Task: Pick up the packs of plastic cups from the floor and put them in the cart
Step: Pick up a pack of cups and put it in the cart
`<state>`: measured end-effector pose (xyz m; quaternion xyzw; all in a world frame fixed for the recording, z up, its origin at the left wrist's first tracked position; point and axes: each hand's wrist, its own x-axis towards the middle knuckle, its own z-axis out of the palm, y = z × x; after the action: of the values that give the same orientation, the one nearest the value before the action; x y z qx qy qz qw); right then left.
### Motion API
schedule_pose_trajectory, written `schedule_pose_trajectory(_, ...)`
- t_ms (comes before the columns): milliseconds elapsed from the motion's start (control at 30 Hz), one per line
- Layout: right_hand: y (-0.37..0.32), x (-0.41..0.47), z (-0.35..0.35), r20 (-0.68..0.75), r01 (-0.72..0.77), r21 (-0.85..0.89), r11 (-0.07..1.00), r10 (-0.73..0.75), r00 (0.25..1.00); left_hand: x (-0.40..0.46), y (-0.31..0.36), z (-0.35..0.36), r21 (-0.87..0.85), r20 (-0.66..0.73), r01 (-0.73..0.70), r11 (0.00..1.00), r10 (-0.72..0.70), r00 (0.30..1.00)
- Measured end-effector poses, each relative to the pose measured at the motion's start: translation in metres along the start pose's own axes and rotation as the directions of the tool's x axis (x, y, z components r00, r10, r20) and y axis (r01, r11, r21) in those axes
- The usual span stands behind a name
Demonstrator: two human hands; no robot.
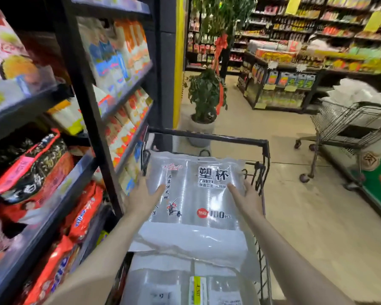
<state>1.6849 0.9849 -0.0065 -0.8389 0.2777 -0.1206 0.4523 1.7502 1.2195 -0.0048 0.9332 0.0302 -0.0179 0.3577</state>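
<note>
A clear pack of plastic cups (194,194), printed with black characters and "100 PCS", lies over the top of the black wire cart (207,136) in front of me. My left hand (144,194) grips its left edge, thumb on top. My right hand (246,194) grips its right edge the same way. Under it, lower in the cart, lies another clear pack (185,285) with a yellow label. The fingers beneath the pack are hidden.
A black shelf rack (81,102) full of snack bags stands close on my left. A potted plant (204,100) stands beyond the cart. A second metal cart (348,124) loaded with white packs stands at the right. Beige floor lies between.
</note>
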Motion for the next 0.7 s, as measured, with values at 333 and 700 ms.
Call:
schedule_pose_trajectory(333,0.023,0.054,0.030,0.073,-0.063,-0.112,0.992,0.072,0.995,0.049,0.002,0.027,0.155,0.090,0.062,0.986,-0.077,0.993)
schedule_pose_trajectory(700,0.031,0.064,0.033,0.095,-0.062,-0.227,0.972,0.085,0.992,0.060,-0.004,0.036,0.211,0.099,0.062,0.976,-0.084,0.992)
